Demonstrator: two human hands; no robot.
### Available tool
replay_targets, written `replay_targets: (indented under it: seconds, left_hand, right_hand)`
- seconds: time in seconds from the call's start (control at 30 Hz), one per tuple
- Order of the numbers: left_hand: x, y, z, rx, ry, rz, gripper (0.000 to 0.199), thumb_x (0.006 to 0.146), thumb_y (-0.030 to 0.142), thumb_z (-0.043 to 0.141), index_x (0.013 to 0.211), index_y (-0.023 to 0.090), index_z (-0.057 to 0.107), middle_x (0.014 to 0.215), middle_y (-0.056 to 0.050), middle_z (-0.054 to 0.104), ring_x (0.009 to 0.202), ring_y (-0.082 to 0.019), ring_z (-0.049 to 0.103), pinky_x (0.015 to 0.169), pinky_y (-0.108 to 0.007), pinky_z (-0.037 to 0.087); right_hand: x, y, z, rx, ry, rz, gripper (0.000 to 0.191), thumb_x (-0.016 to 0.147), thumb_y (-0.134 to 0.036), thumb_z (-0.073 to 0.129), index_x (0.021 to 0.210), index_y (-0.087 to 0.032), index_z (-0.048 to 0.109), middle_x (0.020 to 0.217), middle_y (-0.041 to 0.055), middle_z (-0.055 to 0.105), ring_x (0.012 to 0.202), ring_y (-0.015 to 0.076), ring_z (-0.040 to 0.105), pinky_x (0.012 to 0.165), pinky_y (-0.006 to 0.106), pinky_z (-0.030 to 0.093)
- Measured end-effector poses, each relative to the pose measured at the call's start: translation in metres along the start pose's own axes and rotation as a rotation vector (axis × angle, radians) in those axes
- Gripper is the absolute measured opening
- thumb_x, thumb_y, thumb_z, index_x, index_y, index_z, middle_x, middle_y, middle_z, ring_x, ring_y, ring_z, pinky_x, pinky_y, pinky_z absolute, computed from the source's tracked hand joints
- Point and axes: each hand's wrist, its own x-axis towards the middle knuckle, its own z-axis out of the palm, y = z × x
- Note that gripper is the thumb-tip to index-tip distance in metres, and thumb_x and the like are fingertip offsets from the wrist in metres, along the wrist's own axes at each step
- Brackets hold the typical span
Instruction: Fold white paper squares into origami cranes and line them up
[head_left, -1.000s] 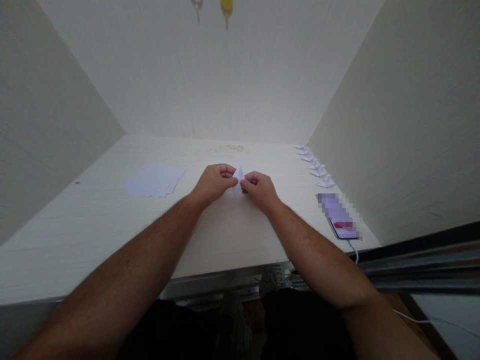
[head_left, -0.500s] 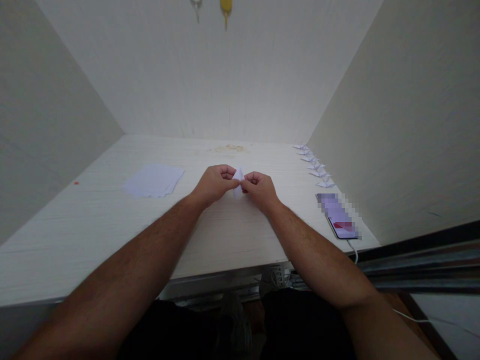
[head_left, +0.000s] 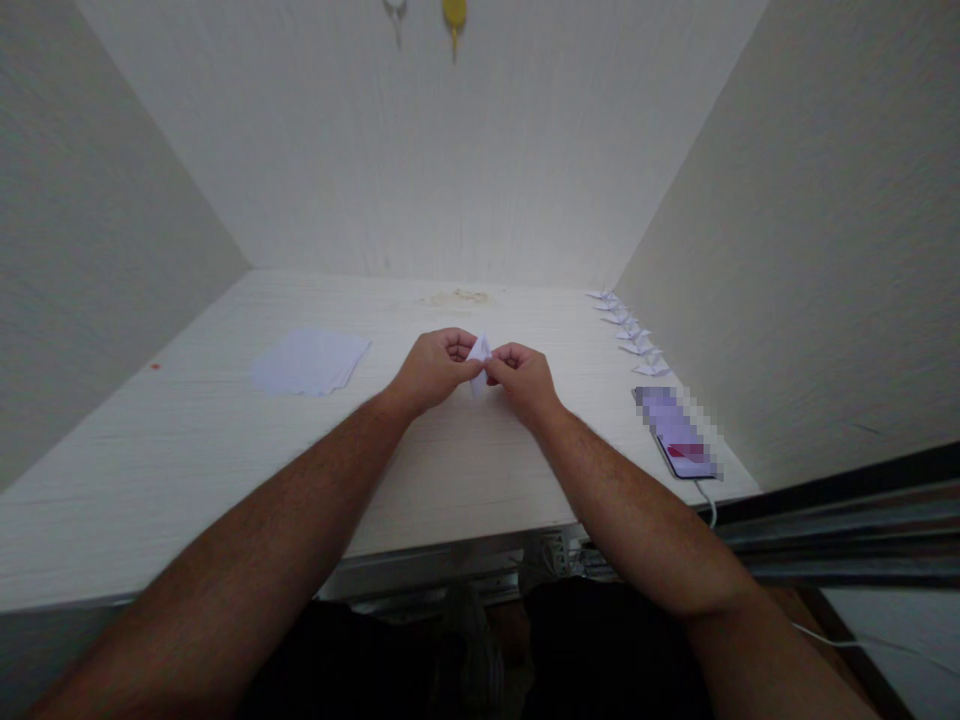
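Note:
Between my two hands is a small folded piece of white paper (head_left: 478,350), its pointed tip upward, held above the middle of the table. My left hand (head_left: 444,368) pinches its left side between thumb and fingers. My right hand (head_left: 522,374) grips the right edge with thumb and forefinger, the other fingers curled in. The fingertips hide part of the folds. To the left lies a loose stack of white paper sheets (head_left: 311,360). Along the right side stands a row of several folded paper cranes (head_left: 636,345).
A phone (head_left: 675,430) with a blurred screen lies at the table's right edge, a white cable (head_left: 706,502) running from it. Walls enclose the white table (head_left: 247,480) at the back and both sides. Two hooks, one yellow (head_left: 454,14), hang on the back wall.
Both hands keep their pinch on the folded paper, with only a very slight shift of the fingers. Everything else stays in place, apart from a tiny shift of the view.

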Motion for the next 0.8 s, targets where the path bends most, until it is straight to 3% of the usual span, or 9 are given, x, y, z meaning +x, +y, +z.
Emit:
replay_targets:
  seconds: [0.8]
  left_hand:
    - [-0.0014,-0.0009,0.0011,0.006,0.002,0.01,0.022,0.063,0.022,0.072,0.083,0.016,0.066,0.076,-0.001,0.071,0.067,-0.013,0.063,0.064,-0.025,0.049]
  right_hand:
    - [-0.0016,-0.0036,0.0012,-0.051,0.002,-0.04,0.014,0.073,-0.033,0.065,0.071,-0.02,0.061,0.057,-0.0031,0.061,0.054,0.0113,0.055,0.055,0.025,0.043]
